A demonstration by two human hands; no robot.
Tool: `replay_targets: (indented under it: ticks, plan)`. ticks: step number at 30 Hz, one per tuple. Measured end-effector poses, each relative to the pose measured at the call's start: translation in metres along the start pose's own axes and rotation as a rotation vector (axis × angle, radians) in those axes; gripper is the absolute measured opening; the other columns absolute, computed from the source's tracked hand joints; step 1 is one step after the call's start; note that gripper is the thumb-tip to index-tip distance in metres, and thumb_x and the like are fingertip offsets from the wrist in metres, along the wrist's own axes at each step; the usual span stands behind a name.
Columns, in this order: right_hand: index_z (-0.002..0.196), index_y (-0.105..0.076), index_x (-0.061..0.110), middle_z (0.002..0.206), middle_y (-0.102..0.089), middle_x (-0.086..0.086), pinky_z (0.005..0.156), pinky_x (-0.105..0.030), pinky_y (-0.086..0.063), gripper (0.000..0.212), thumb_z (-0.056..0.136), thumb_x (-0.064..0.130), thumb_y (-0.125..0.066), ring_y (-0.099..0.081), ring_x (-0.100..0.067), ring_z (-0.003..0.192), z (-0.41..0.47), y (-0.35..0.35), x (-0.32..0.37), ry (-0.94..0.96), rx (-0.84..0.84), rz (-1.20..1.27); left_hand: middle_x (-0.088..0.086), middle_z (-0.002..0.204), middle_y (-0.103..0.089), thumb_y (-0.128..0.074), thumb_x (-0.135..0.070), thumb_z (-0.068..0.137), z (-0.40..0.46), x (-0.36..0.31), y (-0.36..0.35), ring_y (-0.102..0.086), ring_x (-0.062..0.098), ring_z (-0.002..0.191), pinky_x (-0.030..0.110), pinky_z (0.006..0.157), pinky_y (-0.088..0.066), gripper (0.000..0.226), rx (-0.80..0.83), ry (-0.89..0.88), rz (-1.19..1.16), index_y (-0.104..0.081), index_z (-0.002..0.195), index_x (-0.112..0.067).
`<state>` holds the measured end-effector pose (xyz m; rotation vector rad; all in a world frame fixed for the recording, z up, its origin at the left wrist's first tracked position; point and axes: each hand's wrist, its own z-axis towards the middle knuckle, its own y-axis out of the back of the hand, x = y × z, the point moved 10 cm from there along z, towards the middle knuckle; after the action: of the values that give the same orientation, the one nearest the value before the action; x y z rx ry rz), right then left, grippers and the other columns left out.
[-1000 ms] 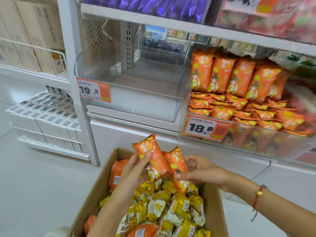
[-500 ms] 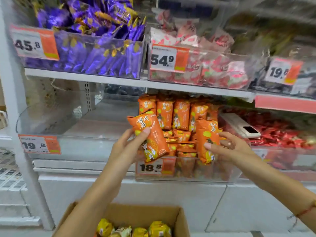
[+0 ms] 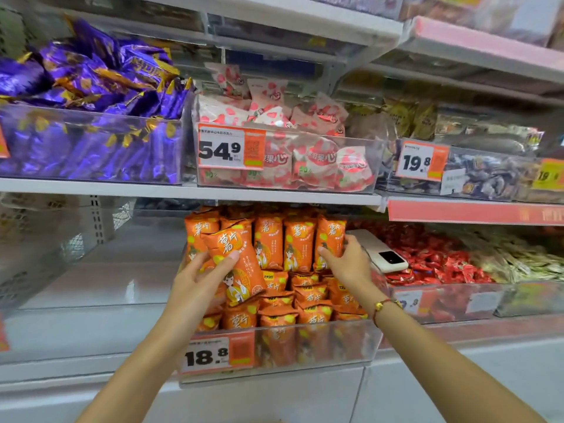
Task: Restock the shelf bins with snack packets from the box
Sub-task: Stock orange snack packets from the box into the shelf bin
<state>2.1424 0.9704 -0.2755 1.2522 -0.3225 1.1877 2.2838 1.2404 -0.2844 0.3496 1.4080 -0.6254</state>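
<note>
My left hand (image 3: pixel 195 285) grips an orange snack packet (image 3: pixel 236 264) and holds it tilted over the left side of the clear bin (image 3: pixel 320 343) tagged 18.8. My right hand (image 3: pixel 348 264) holds a second orange packet (image 3: pixel 329 239) upright at the right end of the bin's back row of standing packets (image 3: pixel 283 242). More orange packets lie stacked in the front of the bin. The box is out of view.
A white phone (image 3: pixel 378 250) lies on the red sweets bin (image 3: pixel 433 261) just right of my right hand. An empty clear bin (image 3: pixel 91 270) sits to the left. The shelf above carries purple packets (image 3: pixel 91 111) and pink-and-white packets (image 3: pixel 283 141).
Both hands rose from the box to the shelf with an orange packet each. The right packet now stands in the back row; the left one is over the bin. The box left the view.
</note>
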Motion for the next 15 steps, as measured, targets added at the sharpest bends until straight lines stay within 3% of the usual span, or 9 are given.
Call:
replay_targets:
  ticks: [3,7,11,13,15]
  plan:
    - [0.129,-0.047,0.011,0.115,-0.064,-0.008,0.091,-0.045,-0.049,0.055,0.086,0.04,-0.067,-0.058,-0.031,0.112,0.006,-0.012,-0.005,-0.004,0.039,-0.077,-0.011,0.096,-0.07,-0.067,-0.038,0.084,0.002,0.001,0.006,-0.066,0.003,0.087,0.021,0.066,-0.051,0.037,-0.02,0.001,0.027,-0.061,0.119,-0.028]
    - [0.139,-0.038,0.014,0.126,-0.058,-0.01,0.097,-0.05,-0.045,0.067,0.085,0.04,-0.069,-0.053,-0.03,0.12,0.009,-0.01,-0.005,0.004,0.005,0.024,-0.013,0.091,-0.069,-0.065,-0.039,0.085,0.003,-0.002,0.016,-0.065,0.003,0.084,0.022,0.066,-0.05,0.035,-0.035,-0.02,0.065,-0.059,0.118,-0.029]
    - [0.14,-0.035,0.013,0.126,-0.058,-0.008,0.095,-0.048,-0.047,0.072,0.084,0.047,-0.065,-0.055,-0.028,0.118,0.01,-0.018,-0.008,0.011,0.079,-0.016,-0.014,0.093,-0.069,-0.064,-0.04,0.084,0.003,-0.011,0.023,-0.066,0.004,0.086,0.021,0.065,-0.049,0.036,-0.035,-0.051,0.112,-0.059,0.118,-0.027]
    - [0.141,-0.033,0.013,0.134,-0.052,-0.01,0.096,-0.046,-0.047,0.073,0.085,0.047,-0.064,-0.052,-0.028,0.122,0.004,-0.004,0.002,0.086,-0.008,-0.057,-0.014,0.094,-0.07,-0.064,-0.041,0.084,0.003,-0.015,0.027,-0.067,0.004,0.085,0.022,0.066,-0.049,0.035,-0.035,-0.072,0.141,-0.06,0.116,-0.027]
    - [0.14,-0.037,0.015,0.136,-0.047,-0.008,0.096,-0.042,-0.046,0.06,0.089,0.037,-0.062,-0.048,-0.025,0.123,-0.011,0.014,0.028,0.299,-0.177,-0.135,-0.013,0.093,-0.07,-0.064,-0.038,0.085,0.001,-0.018,0.031,-0.068,0.004,0.082,0.022,0.064,-0.049,0.03,-0.036,-0.093,0.152,-0.06,0.113,-0.027]
